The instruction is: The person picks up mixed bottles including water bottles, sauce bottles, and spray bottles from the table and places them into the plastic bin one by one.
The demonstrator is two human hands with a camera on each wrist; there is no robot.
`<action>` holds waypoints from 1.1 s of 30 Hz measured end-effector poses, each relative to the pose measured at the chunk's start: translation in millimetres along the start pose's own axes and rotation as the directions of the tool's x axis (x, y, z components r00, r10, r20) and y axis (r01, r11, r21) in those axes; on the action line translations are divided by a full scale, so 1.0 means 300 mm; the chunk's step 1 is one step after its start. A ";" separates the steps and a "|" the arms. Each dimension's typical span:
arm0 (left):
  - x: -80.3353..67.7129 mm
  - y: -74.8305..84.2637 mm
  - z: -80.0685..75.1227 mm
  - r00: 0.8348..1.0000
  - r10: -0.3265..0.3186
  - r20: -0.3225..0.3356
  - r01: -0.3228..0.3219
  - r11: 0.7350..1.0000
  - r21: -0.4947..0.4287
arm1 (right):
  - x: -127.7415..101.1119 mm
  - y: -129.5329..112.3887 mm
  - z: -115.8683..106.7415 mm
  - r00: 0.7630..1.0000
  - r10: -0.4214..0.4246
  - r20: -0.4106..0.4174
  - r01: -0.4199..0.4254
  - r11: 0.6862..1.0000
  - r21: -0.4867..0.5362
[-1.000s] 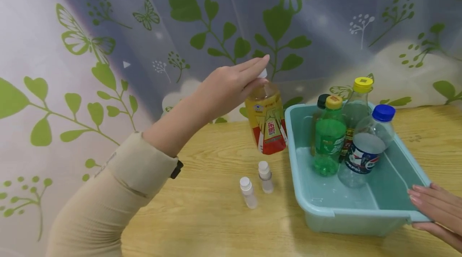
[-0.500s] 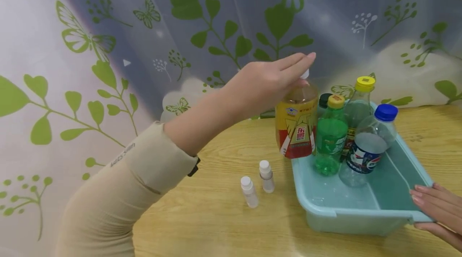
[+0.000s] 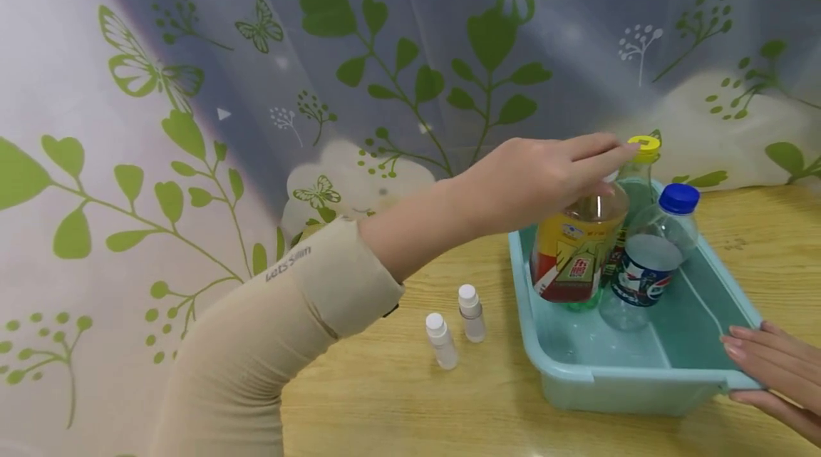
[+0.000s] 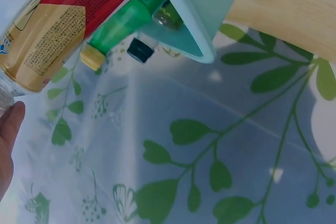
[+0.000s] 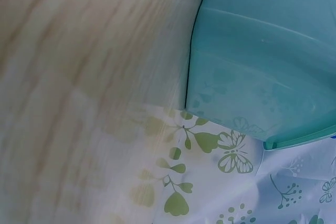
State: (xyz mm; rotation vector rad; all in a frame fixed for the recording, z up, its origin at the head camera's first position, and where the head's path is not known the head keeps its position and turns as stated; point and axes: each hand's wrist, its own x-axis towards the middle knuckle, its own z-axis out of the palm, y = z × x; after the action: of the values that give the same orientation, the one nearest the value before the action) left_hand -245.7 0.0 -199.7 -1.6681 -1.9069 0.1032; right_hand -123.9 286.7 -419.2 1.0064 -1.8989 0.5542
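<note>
My left hand (image 3: pixel 539 182) grips a large drink bottle (image 3: pixel 574 257) by its neck, just under the white cap. The bottle has a yellow and red label and hangs inside the light-blue plastic bin (image 3: pixel 532 343), in front of a green bottle. In the left wrist view, the fingers (image 4: pixel 13 124) show at the bottle's neck. My right hand (image 3: pixel 779 371) holds the bin's near right corner, fingers over the rim and thumb below. Also in the bin stand a blue-capped Pepsi bottle (image 3: pixel 648 268) and a yellow-capped bottle (image 3: pixel 643 150).
Two small white-capped bottles, one nearer (image 3: pixel 442 343) and one farther (image 3: pixel 472 314), stand on the wooden table (image 3: pixel 385 400) left of the bin. A leaf-patterned curtain (image 3: pixel 398 50) hangs behind. The left wrist view shows a dark-capped bottle (image 4: pixel 140 51) by the green one.
My left hand has carried the drink bottle rightward from beside the bin to inside it, and lower. It now covers much of the green bottle. The right hand stays at the corner.
</note>
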 end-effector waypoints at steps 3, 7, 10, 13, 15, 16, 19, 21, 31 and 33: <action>0.020 0.015 0.015 1.000 0.012 0.018 -0.012 1.000 0.008 | -0.001 0.000 0.000 1.000 0.005 -0.002 -0.005 1.000 -0.006; 0.041 0.040 0.045 0.999 0.047 0.009 -0.047 0.999 0.017 | -0.002 -0.001 -0.001 1.000 0.009 -0.007 -0.009 1.000 -0.003; 0.051 0.055 0.074 0.996 0.089 -0.010 -0.089 0.996 0.001 | -0.004 -0.001 -0.003 1.000 0.015 -0.003 -0.015 1.000 -0.004; 0.053 0.071 0.095 0.991 0.130 0.015 -0.130 0.991 -0.007 | -0.006 0.003 -0.001 1.000 0.012 -0.011 -0.012 1.000 0.007; 0.054 0.082 0.106 0.988 0.146 0.053 -0.145 0.989 -0.019 | -0.005 0.004 0.001 1.000 0.008 -0.018 -0.008 1.000 0.015; 0.055 0.089 0.110 0.986 0.149 0.072 -0.148 0.989 -0.024 | -0.005 0.004 0.001 1.000 0.008 -0.020 -0.007 1.000 0.020; 0.061 0.108 0.124 0.980 0.147 0.134 -0.144 0.989 -0.030 | -0.006 0.002 -0.004 1.000 0.021 -0.004 -0.021 1.000 0.006; 0.067 0.119 0.132 0.973 0.140 0.184 -0.136 0.990 -0.033 | -0.004 0.001 -0.003 1.000 0.019 -0.009 -0.019 1.000 0.013; 0.113 0.160 0.184 0.875 0.149 0.461 -0.075 0.981 -0.177 | 0.020 -0.004 0.008 0.997 -0.024 -0.072 0.029 0.997 0.074; 0.119 0.167 0.198 0.865 0.159 0.475 -0.064 0.976 -0.210 | 0.018 -0.002 0.008 0.997 -0.023 -0.072 0.028 0.996 0.082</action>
State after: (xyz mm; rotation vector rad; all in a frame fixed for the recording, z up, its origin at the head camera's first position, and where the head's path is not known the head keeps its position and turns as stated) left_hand -231.2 62.3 -256.4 -2.0275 -2.2395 0.4463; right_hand -126.1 282.3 -415.7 1.0488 -1.8102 0.6499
